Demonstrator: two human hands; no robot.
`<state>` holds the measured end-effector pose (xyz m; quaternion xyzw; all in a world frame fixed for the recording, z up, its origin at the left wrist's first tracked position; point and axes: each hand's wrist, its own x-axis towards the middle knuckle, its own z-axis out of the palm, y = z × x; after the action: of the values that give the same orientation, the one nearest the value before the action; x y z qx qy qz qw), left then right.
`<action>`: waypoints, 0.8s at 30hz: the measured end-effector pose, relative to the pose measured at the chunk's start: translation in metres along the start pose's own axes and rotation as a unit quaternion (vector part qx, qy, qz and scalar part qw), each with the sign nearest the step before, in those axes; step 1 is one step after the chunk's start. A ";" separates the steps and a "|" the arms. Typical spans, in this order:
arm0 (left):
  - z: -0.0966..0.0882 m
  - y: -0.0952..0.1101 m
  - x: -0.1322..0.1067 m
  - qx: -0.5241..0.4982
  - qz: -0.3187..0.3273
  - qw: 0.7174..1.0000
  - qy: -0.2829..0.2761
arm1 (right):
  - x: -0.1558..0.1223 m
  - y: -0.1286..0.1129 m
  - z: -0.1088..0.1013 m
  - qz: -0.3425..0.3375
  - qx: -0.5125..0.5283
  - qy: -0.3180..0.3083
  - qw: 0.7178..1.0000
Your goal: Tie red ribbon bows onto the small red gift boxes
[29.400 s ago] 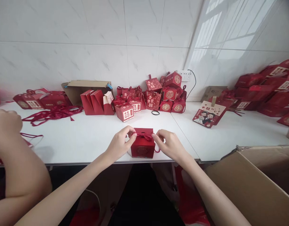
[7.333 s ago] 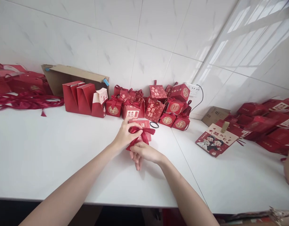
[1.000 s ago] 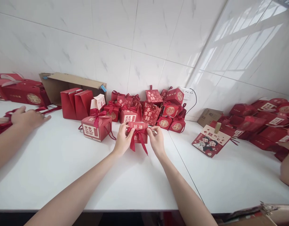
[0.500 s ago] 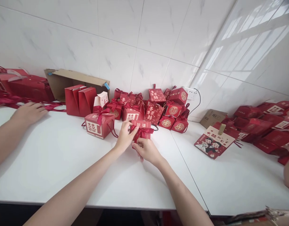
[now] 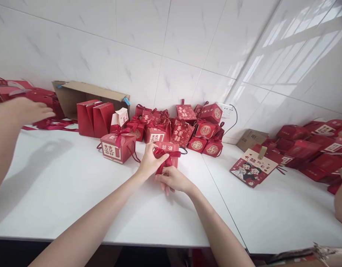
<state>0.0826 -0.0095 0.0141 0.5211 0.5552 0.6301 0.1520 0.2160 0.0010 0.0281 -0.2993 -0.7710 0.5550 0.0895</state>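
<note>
A small red gift box [image 5: 171,150] stands on the white table [image 5: 76,193] in front of me, with a dark red ribbon [image 5: 165,158] wrapped over it. My left hand [image 5: 149,162] pinches the ribbon at the box's top left. My right hand [image 5: 172,178] is closed on the ribbon's lower ends just below the box. A finished red box with a bow [image 5: 117,145] sits to the left, apart from my hands.
Several red gift boxes [image 5: 187,126] pile against the tiled wall, beside folded red bags [image 5: 95,116] and an open cardboard carton [image 5: 87,96]. Another person's hand [image 5: 28,109] hovers at far left over loose ribbons [image 5: 56,125]. More red boxes [image 5: 312,148] fill the right side.
My right hand dropped from the box's right side to below it, pulling the ribbon ends down. The other person's hand at left lifted off the table.
</note>
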 end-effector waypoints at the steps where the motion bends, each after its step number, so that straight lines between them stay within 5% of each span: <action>1: 0.000 0.000 0.000 0.000 -0.003 1.000 0.001 | 0.000 0.001 0.001 0.001 -0.001 0.002 1.000; 8: -0.001 0.001 0.000 -0.006 -0.004 1.000 0.003 | 0.005 0.006 0.006 0.008 -0.004 -0.007 1.000; 13: -0.002 0.001 0.001 -0.004 -0.008 1.000 0.002 | 0.002 0.004 0.010 0.044 -0.030 -0.092 0.994; 17: -0.002 -0.001 0.002 -0.004 -0.005 1.000 0.000 | -0.010 -0.006 -0.001 -0.001 -0.015 -0.122 0.992; 20: -0.001 -0.003 0.001 -0.011 -0.003 1.000 -0.006 | -0.015 -0.010 -0.014 -0.098 0.046 0.086 0.990; 22: -0.001 -0.004 0.001 -0.027 0.004 0.999 -0.019 | -0.014 -0.007 -0.024 -0.154 0.031 0.303 0.940; 24: -0.001 -0.005 0.000 -0.049 0.004 0.998 -0.032 | -0.008 0.001 -0.032 -0.190 -0.045 0.443 0.875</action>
<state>0.0800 -0.0087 0.0100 0.5351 0.5162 0.6406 0.1921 0.2375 0.0219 0.0408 -0.3652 -0.7172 0.3011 0.5115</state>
